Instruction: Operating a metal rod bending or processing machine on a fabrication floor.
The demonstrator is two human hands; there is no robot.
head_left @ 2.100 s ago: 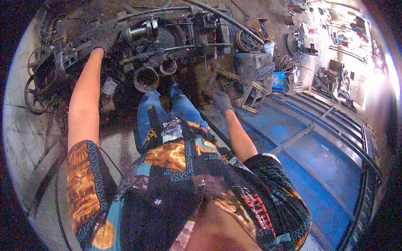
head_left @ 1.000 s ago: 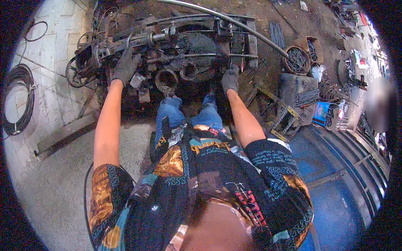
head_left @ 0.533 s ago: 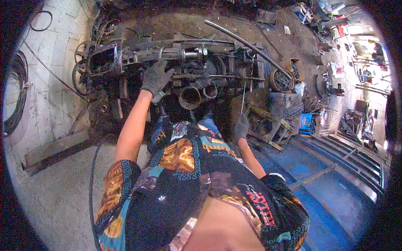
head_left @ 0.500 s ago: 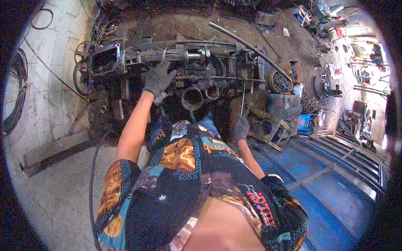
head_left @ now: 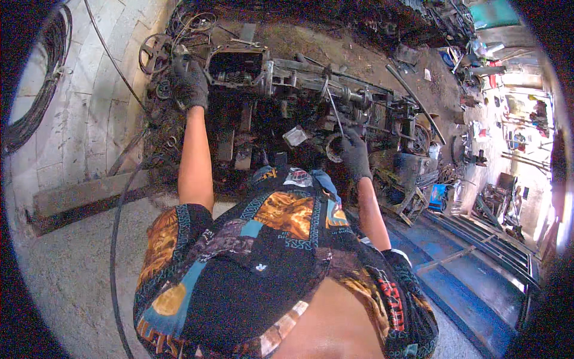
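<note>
Arms outstretched: right hand (head_left: 354,154) (gloved) pinches thin rod (head_left: 334,110), left hand (head_left: 190,84) clasps machine frame (head_left: 299,75).

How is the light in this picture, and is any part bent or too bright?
Head view: sunlight falls on the paved floor at left; the machine assembly and both gloved hands, left hand and right hand, look dim; the right edge glares white; straight edges bend near the rim.

Both gloved hands reach forward, left hand (head_left: 190,84) farther than right hand (head_left: 355,155).

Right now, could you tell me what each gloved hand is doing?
Left hand: resting on the machine's left end; grip cannot be told.
Right hand: closed on a thin metal rod.
</note>
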